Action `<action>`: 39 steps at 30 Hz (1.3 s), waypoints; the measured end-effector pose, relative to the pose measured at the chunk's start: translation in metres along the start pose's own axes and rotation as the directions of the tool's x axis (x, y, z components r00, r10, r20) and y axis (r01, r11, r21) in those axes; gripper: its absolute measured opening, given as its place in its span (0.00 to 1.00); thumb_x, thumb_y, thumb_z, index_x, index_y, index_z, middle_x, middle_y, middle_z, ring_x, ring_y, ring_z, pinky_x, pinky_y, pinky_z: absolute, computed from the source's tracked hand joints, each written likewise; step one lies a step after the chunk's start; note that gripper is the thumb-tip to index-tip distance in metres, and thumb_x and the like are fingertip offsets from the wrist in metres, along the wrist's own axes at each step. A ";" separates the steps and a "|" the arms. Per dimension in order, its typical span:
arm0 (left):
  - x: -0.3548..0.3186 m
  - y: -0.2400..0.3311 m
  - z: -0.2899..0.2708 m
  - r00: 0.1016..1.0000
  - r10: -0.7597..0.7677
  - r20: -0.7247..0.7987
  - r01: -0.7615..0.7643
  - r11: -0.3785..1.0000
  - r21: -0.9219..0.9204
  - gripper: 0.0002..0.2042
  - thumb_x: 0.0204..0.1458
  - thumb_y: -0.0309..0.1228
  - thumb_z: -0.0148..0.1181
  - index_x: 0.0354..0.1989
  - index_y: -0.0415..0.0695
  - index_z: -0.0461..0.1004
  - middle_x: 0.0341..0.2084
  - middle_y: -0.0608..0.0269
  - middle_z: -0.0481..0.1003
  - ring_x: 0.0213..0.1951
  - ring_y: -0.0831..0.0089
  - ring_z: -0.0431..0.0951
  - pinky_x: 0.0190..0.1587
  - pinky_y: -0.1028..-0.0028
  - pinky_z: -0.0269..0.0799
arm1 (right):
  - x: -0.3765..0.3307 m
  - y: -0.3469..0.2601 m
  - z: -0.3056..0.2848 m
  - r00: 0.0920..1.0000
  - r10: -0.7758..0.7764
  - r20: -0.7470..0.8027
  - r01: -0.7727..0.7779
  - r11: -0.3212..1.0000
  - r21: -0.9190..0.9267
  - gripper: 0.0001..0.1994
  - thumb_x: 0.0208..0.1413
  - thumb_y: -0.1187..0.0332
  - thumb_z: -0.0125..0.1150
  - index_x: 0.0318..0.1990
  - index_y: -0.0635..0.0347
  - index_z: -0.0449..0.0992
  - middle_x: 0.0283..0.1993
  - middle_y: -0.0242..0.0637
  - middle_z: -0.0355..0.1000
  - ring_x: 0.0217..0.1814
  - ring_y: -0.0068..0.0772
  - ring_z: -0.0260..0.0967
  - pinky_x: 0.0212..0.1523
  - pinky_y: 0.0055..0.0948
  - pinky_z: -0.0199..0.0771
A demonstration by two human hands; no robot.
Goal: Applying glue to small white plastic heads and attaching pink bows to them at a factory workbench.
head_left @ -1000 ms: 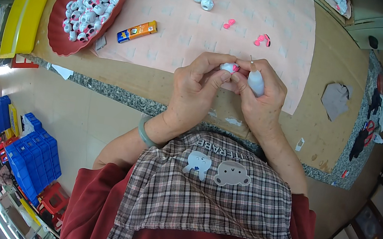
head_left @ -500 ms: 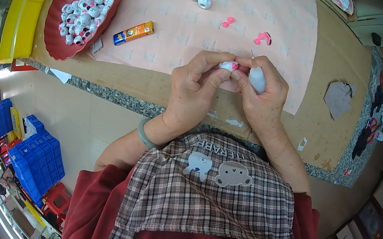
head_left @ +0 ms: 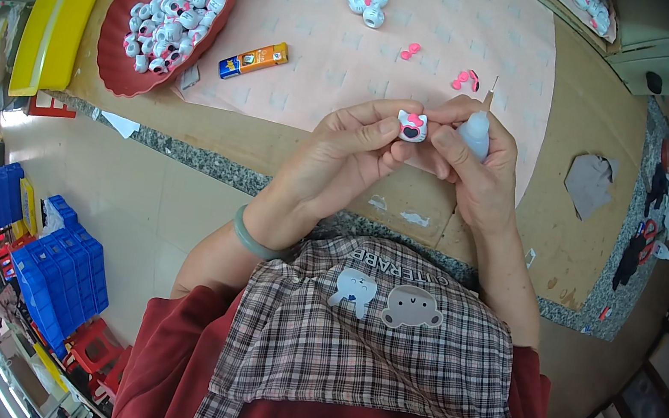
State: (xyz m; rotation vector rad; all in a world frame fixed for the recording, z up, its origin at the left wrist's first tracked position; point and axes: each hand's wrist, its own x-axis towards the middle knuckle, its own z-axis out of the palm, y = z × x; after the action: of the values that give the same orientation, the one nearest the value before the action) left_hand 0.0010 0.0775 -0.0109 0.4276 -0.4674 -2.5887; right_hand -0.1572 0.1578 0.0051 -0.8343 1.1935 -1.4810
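Observation:
Between the thumb and fingers of my left hand (head_left: 342, 148) is a small white cat-head bead (head_left: 413, 120), with a pink bow and a dark heart-shaped piece on its face. My right hand (head_left: 488, 178) grips a pale squeeze bottle (head_left: 473, 135) with a thin needle tip that points up and away from the bead. The right thumb and fingertips are close beside the bead; whether they touch it I cannot tell. Beyond my hands, small pink pieces (head_left: 410, 51) and a pink-and-black group of pieces (head_left: 466, 80) lie on the pink sheet (head_left: 330, 61).
A red scalloped bowl (head_left: 108, 45) full of white beads stands at the far left. Several more white beads (head_left: 372, 16) lie at the back of the sheet. An orange-and-blue box (head_left: 254, 60) is left of my hands, and a grey scrap (head_left: 589, 186) lies to the right.
The bead has been turned, so its face with bow and heart now shows. My right fingers have loosened from around it, while the bottle stays in that hand. The view has shifted slightly.

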 end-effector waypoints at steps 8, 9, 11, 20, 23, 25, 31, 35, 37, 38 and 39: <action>0.002 -0.004 0.007 0.996 -0.073 -0.044 0.067 0.991 -0.114 0.14 0.54 0.23 0.53 0.49 0.33 0.68 0.34 0.59 0.74 0.33 0.78 0.73 0.39 0.82 0.71 | -0.003 -0.004 0.002 0.999 -0.010 -0.031 0.009 1.000 -0.010 0.06 0.53 0.72 0.59 0.37 0.64 0.73 0.25 0.27 0.67 0.23 0.13 0.61 0.23 0.12 0.61; 0.002 -0.005 0.009 0.998 -0.022 -0.066 0.019 0.999 -0.033 0.14 0.54 0.23 0.53 0.48 0.33 0.68 0.34 0.59 0.74 0.33 0.77 0.73 0.39 0.82 0.71 | -0.004 -0.004 0.003 0.999 -0.012 -0.034 0.012 1.000 -0.010 0.06 0.53 0.72 0.59 0.37 0.64 0.73 0.25 0.27 0.67 0.23 0.13 0.61 0.23 0.12 0.61; 0.002 -0.009 0.013 0.992 0.086 -0.094 -0.073 0.989 0.130 0.13 0.54 0.23 0.53 0.48 0.34 0.68 0.33 0.59 0.75 0.33 0.77 0.73 0.39 0.81 0.72 | -0.006 -0.004 0.009 0.996 -0.029 -0.090 0.024 0.998 -0.056 0.06 0.52 0.74 0.60 0.36 0.64 0.72 0.27 0.28 0.67 0.25 0.14 0.64 0.26 0.13 0.65; 0.000 -0.017 0.028 0.945 0.308 -0.112 -0.239 0.881 0.408 0.08 0.54 0.21 0.52 0.42 0.35 0.70 0.31 0.61 0.75 0.30 0.79 0.73 0.37 0.81 0.70 | -0.006 0.003 0.018 0.982 -0.107 -0.153 0.097 0.993 -0.070 0.05 0.51 0.78 0.59 0.34 0.65 0.68 0.29 0.30 0.67 0.30 0.15 0.67 0.31 0.14 0.70; 0.001 -0.024 0.024 0.942 0.315 -0.115 -0.250 0.890 0.382 0.08 0.54 0.21 0.52 0.43 0.36 0.70 0.30 0.61 0.75 0.30 0.80 0.73 0.37 0.82 0.70 | -0.008 0.010 0.020 0.964 -0.195 -0.182 0.164 0.971 -0.172 0.02 0.55 0.78 0.52 0.35 0.62 0.67 0.31 0.29 0.65 0.27 0.14 0.64 0.24 0.12 0.62; 0.003 -0.027 0.021 0.928 0.354 -0.116 -0.289 0.881 0.374 0.09 0.54 0.21 0.52 0.44 0.36 0.69 0.30 0.61 0.75 0.31 0.79 0.73 0.37 0.81 0.70 | -0.009 0.017 0.014 0.958 -0.218 -0.187 0.165 0.950 -0.266 0.02 0.55 0.78 0.51 0.34 0.63 0.66 0.32 0.30 0.64 0.26 0.15 0.62 0.24 0.13 0.62; -0.002 -0.019 0.021 0.987 0.155 -0.030 -0.145 0.965 0.218 0.09 0.54 0.21 0.53 0.44 0.36 0.70 0.29 0.62 0.75 0.31 0.80 0.73 0.37 0.82 0.69 | -0.013 0.012 0.015 0.962 -0.206 -0.178 0.190 0.976 -0.103 0.02 0.56 0.74 0.53 0.34 0.62 0.69 0.25 0.27 0.63 0.20 0.12 0.57 0.19 0.14 0.54; -0.017 0.013 0.021 0.976 0.210 -0.064 -0.170 0.907 0.385 0.10 0.52 0.21 0.55 0.43 0.37 0.72 0.32 0.61 0.76 0.31 0.81 0.73 0.36 0.81 0.70 | -0.011 0.003 0.018 0.971 -0.119 -0.205 0.120 0.993 -0.011 0.05 0.58 0.70 0.51 0.35 0.61 0.70 0.22 0.25 0.61 0.19 0.12 0.55 0.18 0.14 0.52; -0.026 0.054 0.024 0.871 0.489 -0.055 -0.328 0.661 0.675 0.11 0.50 0.20 0.55 0.43 0.37 0.72 0.35 0.59 0.77 0.33 0.80 0.74 0.36 0.81 0.70 | -0.012 0.001 0.016 0.968 -0.077 -0.238 0.086 0.996 0.025 0.06 0.59 0.68 0.51 0.36 0.61 0.70 0.21 0.25 0.61 0.18 0.12 0.55 0.18 0.14 0.52; -0.031 0.075 0.018 0.787 0.616 -0.025 -0.383 0.521 0.763 0.11 0.49 0.20 0.55 0.43 0.36 0.73 0.36 0.59 0.77 0.34 0.78 0.75 0.37 0.80 0.71 | -0.011 0.001 0.013 0.973 -0.060 -0.224 0.061 0.998 -0.004 0.07 0.59 0.66 0.50 0.37 0.60 0.70 0.22 0.25 0.61 0.19 0.12 0.55 0.18 0.14 0.51; -0.034 0.093 0.013 0.678 0.735 -0.004 -0.415 0.387 0.823 0.11 0.50 0.19 0.55 0.42 0.36 0.73 0.38 0.60 0.77 0.35 0.79 0.75 0.38 0.79 0.71 | -0.011 0.001 0.009 0.976 -0.042 -0.214 0.035 0.999 -0.034 0.08 0.59 0.65 0.50 0.39 0.60 0.69 0.22 0.26 0.60 0.19 0.13 0.55 0.18 0.14 0.51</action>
State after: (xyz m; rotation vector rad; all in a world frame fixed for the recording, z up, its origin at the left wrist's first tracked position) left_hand 0.0612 0.0208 0.0450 0.8356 -1.3359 -1.4084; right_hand -0.1458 0.1656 0.0075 -0.7342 1.3689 -1.6200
